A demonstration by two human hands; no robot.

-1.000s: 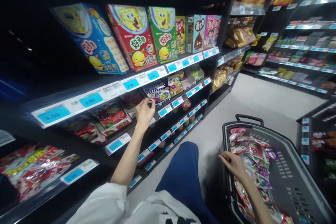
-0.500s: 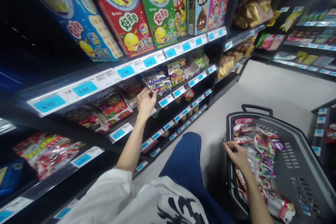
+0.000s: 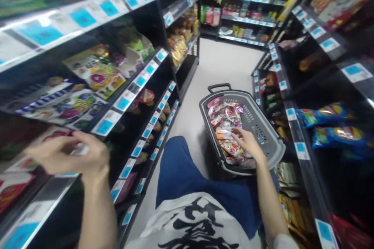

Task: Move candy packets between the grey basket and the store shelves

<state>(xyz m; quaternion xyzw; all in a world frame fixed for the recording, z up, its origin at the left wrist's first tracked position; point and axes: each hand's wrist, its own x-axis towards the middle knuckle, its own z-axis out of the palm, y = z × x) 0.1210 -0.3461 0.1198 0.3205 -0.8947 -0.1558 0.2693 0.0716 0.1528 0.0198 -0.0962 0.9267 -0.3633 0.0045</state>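
My left hand [image 3: 70, 153] is held in front of the left shelf, blurred, its fingers loosely curved with a gap between them and the thumb. No packet shows in it. Beside it on the shelf lie white and blue candy bags [image 3: 73, 105] and a yellow candy bag [image 3: 97, 72]. On the right, a grey shopping basket [image 3: 270, 146] with a black handle holds several shiny snack packets [image 3: 232, 149]. Over these is my right hand [image 3: 247, 142], fingers apart, its tips at an orange and white packet [image 3: 223, 132].
Shelves with blue price tags [image 3: 122, 103] line the left. A right-hand rack carries blue snack bags [image 3: 339, 137]. Pale floor [image 3: 224, 58] runs between them to a back shelf [image 3: 248, 19]. My knee [image 3: 175, 155] is beside the left shelf.
The view has swung right and down. My left hand has come away from the white candy bags. My right hand has moved from the basket's rim to over the packets inside.
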